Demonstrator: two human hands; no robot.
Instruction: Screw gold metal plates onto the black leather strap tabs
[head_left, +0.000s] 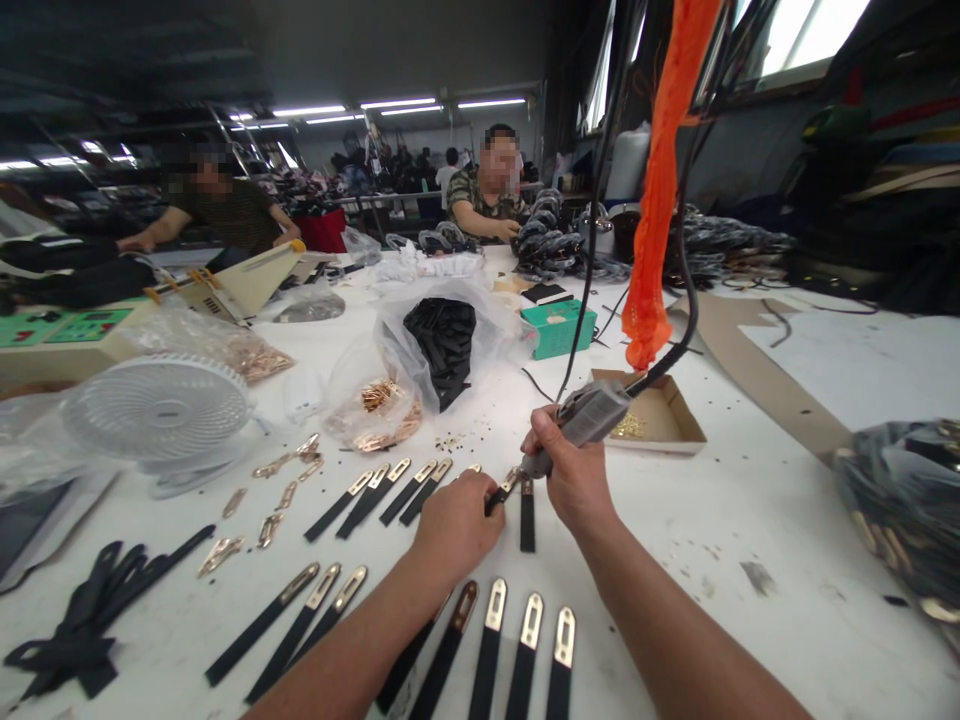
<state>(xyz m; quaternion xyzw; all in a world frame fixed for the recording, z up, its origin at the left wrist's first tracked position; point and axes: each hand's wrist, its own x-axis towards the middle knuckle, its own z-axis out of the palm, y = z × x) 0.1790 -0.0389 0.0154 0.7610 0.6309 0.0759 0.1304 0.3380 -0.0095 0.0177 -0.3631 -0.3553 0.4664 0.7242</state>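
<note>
My right hand is wrapped round a grey electric screwdriver, its tip pointing down and left. My left hand pinches a short black strap with a gold metal end plate, and the screwdriver's tip is at that plate; whether they touch I cannot tell. Just right of it lies another black strap. Behind my left hand more plated straps lie in a row. Closer to me, several others are laid out, partly hidden by my left forearm.
Loose gold plates and bare black straps lie left, near a white fan. Bags of plates and black straps stand behind. A cardboard tray holds small gold pieces. An orange-wrapped cord hangs overhead. Two co-workers sit across.
</note>
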